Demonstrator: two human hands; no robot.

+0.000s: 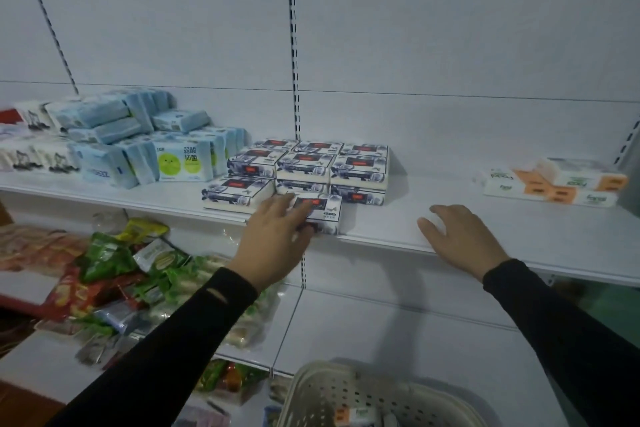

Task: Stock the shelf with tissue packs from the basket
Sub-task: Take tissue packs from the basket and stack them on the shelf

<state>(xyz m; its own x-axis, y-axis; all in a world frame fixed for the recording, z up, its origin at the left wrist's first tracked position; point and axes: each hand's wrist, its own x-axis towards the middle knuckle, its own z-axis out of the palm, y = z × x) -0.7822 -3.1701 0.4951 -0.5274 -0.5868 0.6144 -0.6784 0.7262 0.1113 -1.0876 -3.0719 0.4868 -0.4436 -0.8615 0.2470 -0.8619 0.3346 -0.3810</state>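
Note:
My left hand (pixel 277 239) grips a dark blue-and-white tissue pack (pixel 325 213) at the front edge of the white shelf (pixel 398 218), fingers on its top and thumb at its front. Behind it stands a stack of several matching packs (pixel 308 166). My right hand (pixel 460 239) rests on the shelf edge to the right, fingers spread and holding nothing. The cream perforated basket (pixel 346 392) sits at the bottom, with an orange-and-white pack (pixel 356 414) inside.
Light blue tissue packs (pixel 138 146) are piled at the shelf's left. Orange-and-white packs (pixel 554 180) lie at the far right. Snack bags (pixel 131 270) crowd the lower shelf on the left. A slotted upright (pixel 294 45) runs down the back panel.

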